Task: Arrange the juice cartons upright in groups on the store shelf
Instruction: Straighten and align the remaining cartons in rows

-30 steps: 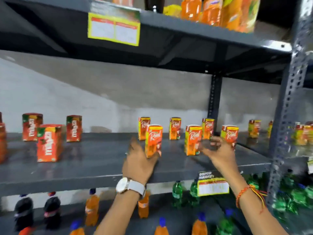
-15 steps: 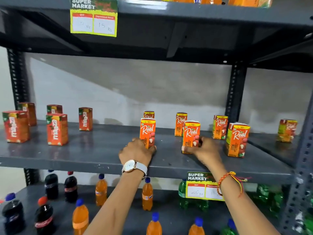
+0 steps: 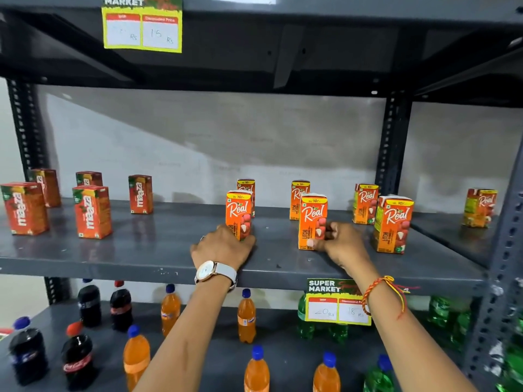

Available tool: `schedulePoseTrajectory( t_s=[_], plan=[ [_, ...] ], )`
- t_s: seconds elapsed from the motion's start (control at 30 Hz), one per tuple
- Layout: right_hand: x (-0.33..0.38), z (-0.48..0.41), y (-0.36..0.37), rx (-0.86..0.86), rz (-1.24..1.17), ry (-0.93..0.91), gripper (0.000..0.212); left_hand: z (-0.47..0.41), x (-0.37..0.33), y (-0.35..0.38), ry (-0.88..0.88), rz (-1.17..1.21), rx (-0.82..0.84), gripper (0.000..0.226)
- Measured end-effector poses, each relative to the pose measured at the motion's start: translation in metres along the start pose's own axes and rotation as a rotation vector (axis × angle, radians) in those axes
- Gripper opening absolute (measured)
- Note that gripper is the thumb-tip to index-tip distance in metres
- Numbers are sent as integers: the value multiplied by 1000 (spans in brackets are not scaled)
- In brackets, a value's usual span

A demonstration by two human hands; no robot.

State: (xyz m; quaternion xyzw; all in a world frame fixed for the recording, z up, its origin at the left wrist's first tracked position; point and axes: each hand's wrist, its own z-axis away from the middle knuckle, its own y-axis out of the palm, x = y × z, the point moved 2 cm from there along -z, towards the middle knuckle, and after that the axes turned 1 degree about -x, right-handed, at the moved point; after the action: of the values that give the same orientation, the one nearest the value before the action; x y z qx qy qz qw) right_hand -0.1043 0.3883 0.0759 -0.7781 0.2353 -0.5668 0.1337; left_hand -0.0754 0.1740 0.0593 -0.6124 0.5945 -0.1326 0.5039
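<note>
Currently, the left hand [image 3: 223,247] wraps low around one Real carton [image 3: 238,215], fingers closed on its base; the right hand [image 3: 338,244] pinches the foot of a second Real carton [image 3: 312,220], thumb on the front face. Both cartons stand upright on the middle shelf [image 3: 158,250], near its front edge.

Compared with half a second ago, the hands grip the same two cartons in much the same places — the change is mainly the camera drawing closer. A second ago the hands were only arriving at the cartons. Judged from this, the step in hand is squaring the front pair into line, not lifting them.

Outward: a third front carton [image 3: 393,224] stands to the right, slightly turned, with three more Real cartons in a row behind. A lone carton [image 3: 479,207] sits well apart on the neighbouring bay. The Maaza cartons [image 3: 92,212] form a separate upright group at left.

Hidden or unclear — the left fingers behind the carton, the lower part of each held carton, and the rear-left carton, mostly covered by the front one. The price tag [image 3: 336,302] is partly blocked by the right wrist.
</note>
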Motion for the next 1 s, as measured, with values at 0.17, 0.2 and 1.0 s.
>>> schedulePoseTrajectory(
  t_s=[0.17, 0.2, 1.0],
  plan=[
    [1, 1, -1, 14, 33, -4, 39, 0, 1, 2, 8, -4, 14, 57],
    [1, 1, -1, 13, 36, -2, 39, 0, 1, 2, 7, -11, 12, 58],
    [-49, 3, -98, -308, 1, -6, 44, 59, -129, 40, 44, 139, 78, 109]
  ],
)
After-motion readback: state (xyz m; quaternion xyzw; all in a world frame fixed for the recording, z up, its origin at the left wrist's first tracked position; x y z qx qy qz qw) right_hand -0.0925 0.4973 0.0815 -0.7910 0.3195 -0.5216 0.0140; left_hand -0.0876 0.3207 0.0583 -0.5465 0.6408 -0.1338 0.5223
